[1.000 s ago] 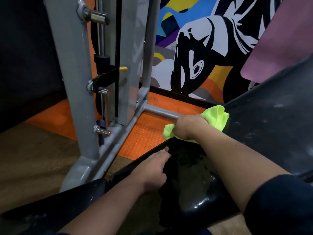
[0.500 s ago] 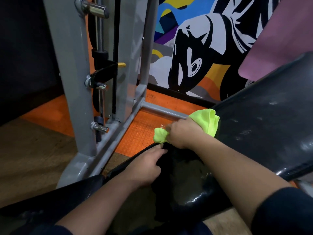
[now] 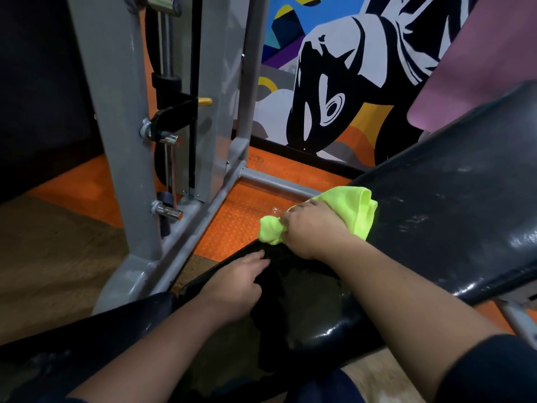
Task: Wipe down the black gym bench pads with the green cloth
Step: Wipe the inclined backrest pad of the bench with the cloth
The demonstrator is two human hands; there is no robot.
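Observation:
A bright green cloth [image 3: 359, 210] is bunched in my right hand [image 3: 312, 231], which grips it at the far end of the black seat pad [image 3: 313, 312], where the seat meets the inclined black back pad [image 3: 453, 225]. The back pad rises to the right and shows pale smears. My left hand [image 3: 238, 282] rests on the left edge of the seat pad, fingers stretched forward and holding nothing.
A grey steel rack [image 3: 122, 146] with chrome pegs and a guide rod stands at left, its base bar [image 3: 279, 186] crossing the orange floor mat [image 3: 232, 225] just beyond the cloth. A painted mural wall [image 3: 334, 91] is behind. A pink mat [image 3: 476, 68] leans at upper right.
My right hand has drawn the cloth a little leftward along the far end of the seat pad. My left hand has stayed on the pad's left edge.

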